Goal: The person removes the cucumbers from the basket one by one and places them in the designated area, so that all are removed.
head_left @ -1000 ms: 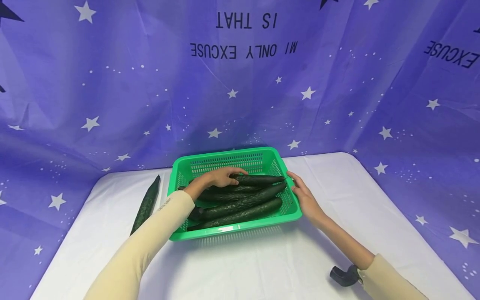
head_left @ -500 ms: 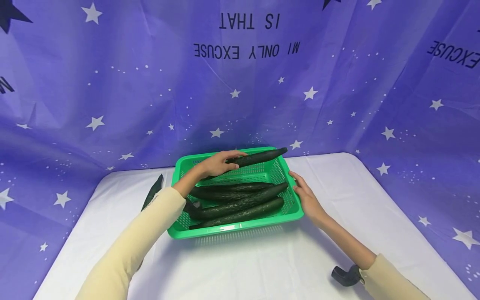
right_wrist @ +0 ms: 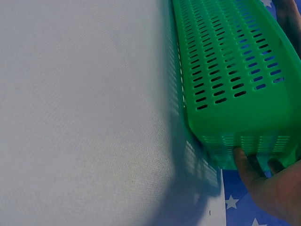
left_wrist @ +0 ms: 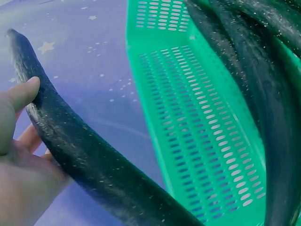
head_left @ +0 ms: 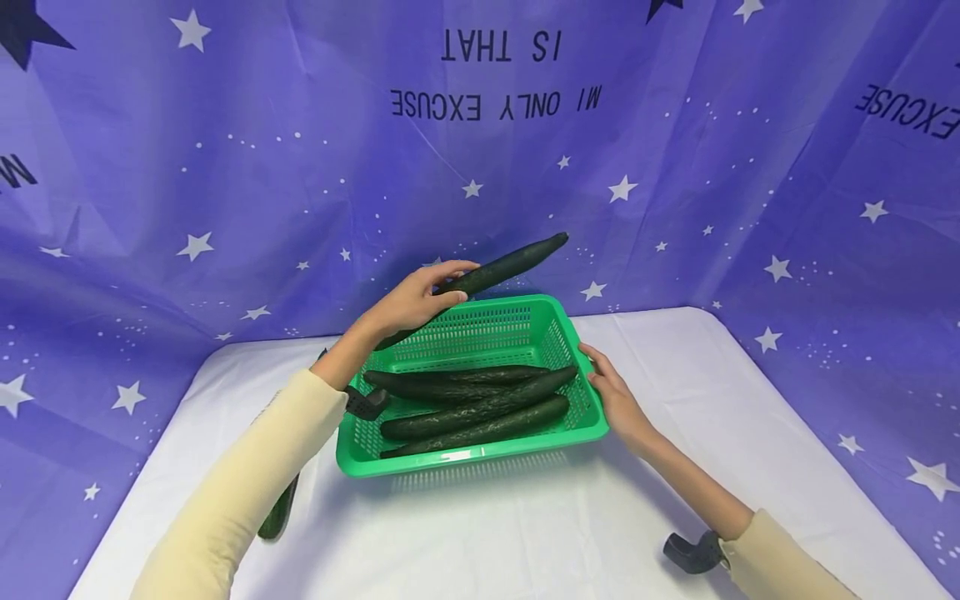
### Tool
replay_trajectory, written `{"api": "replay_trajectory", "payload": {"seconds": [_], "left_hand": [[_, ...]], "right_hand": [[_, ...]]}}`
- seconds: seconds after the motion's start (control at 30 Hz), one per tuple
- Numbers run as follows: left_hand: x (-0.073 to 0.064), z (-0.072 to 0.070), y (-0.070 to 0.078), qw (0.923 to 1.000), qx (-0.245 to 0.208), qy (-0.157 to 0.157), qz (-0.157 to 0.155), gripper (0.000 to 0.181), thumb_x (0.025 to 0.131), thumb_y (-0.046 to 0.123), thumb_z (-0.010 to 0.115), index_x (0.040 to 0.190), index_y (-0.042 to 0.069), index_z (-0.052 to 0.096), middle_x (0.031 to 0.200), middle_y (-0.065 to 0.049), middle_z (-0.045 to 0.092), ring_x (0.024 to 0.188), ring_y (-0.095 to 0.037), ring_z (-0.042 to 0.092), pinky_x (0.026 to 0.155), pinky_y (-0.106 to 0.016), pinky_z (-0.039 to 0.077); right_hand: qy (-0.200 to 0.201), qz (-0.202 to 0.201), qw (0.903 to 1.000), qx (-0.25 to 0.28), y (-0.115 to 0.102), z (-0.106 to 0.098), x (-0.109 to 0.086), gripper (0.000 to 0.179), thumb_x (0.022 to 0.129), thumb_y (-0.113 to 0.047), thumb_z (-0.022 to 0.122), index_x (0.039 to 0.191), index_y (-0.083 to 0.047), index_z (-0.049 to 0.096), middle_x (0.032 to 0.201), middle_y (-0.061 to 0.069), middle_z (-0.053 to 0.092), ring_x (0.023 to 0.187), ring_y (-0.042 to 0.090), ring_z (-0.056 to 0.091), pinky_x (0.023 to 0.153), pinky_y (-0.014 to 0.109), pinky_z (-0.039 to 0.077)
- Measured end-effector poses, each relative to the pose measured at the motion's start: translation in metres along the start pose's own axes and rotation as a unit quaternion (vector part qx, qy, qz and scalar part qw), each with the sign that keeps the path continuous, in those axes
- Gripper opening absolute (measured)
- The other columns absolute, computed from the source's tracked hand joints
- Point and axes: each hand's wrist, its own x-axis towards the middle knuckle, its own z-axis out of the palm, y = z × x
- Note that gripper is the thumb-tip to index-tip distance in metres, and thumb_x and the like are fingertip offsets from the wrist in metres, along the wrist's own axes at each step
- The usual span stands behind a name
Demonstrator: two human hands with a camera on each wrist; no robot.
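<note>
My left hand grips a dark green cucumber above the back left rim of the green basket. In the left wrist view, the thumb lies on one side of that cucumber and fingers show on the other. Several more cucumbers lie lengthwise inside the basket. My right hand touches the basket's right end from outside; in the right wrist view, its fingertips press on the slotted end wall. Another cucumber lies on the table left of the basket, mostly hidden under the left sleeve.
A white cloth covers the table, and the basket stands near its back edge. Behind and at the sides hangs a purple curtain with stars and lettering. Dark wrist cameras are worn on both arms.
My left hand has lifted the cucumber out of the basket, upward and to the left, over the back rim. The right hand has stayed at the basket's right end.
</note>
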Motion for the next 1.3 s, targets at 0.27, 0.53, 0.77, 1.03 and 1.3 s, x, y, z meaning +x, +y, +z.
{"api": "replay_trajectory", "payload": {"seconds": [0.27,0.53,0.77,1.03,1.3], "left_hand": [[-0.026,-0.024,0.005,0.9993,0.022,0.027,-0.016,0.050,0.105,0.020,0.056,0.153,0.014,0.043,0.149,-0.010,0.046,0.060,-0.021,0.039,0.060,-0.038,0.034],[-0.065,-0.045,-0.008,0.9956,0.036,0.069,-0.053,0.050,0.104,0.020,0.056,0.152,0.013,0.044,0.138,-0.020,0.052,0.069,-0.024,0.044,0.062,-0.037,0.037],[-0.107,-0.058,-0.018,0.9872,0.048,0.107,-0.108,0.052,0.105,0.022,0.054,0.153,0.011,0.038,0.130,-0.022,0.052,0.087,-0.030,0.050,0.070,-0.041,0.041],[-0.152,-0.066,-0.039,0.9733,0.047,0.141,-0.175,0.056,0.106,0.023,0.052,0.155,0.006,0.032,0.135,-0.029,0.046,0.096,-0.032,0.049,0.077,-0.041,0.042],[-0.193,-0.060,-0.061,0.9630,0.028,0.159,-0.216,0.058,0.107,0.027,0.049,0.155,0.001,0.028,0.139,-0.035,0.039,0.113,-0.045,0.046,0.086,-0.054,0.042]], "right_hand": [[0.000,0.002,1.0000,0.004,0.000,0.000,0.000,0.051,0.109,-0.013,0.026,0.160,-0.009,0.020,0.160,0.021,0.022,0.132,0.038,0.039,0.096,0.021,0.039],[0.000,0.005,1.0000,-0.001,-0.001,0.000,0.000,0.051,0.109,-0.012,0.026,0.160,-0.008,0.020,0.158,0.023,0.025,0.129,0.040,0.042,0.095,0.024,0.042],[0.002,0.002,1.0000,-0.003,-0.001,0.001,0.000,0.051,0.109,-0.013,0.026,0.159,-0.007,0.020,0.159,0.023,0.023,0.131,0.039,0.040,0.096,0.022,0.040],[0.004,0.002,0.9999,-0.012,0.000,0.001,-0.001,0.051,0.108,-0.012,0.026,0.159,-0.007,0.021,0.158,0.023,0.026,0.130,0.039,0.040,0.095,0.022,0.040],[0.002,0.002,0.9999,-0.011,-0.001,0.001,-0.001,0.051,0.109,-0.014,0.026,0.159,-0.009,0.021,0.160,0.022,0.023,0.134,0.038,0.036,0.099,0.025,0.036]]}}
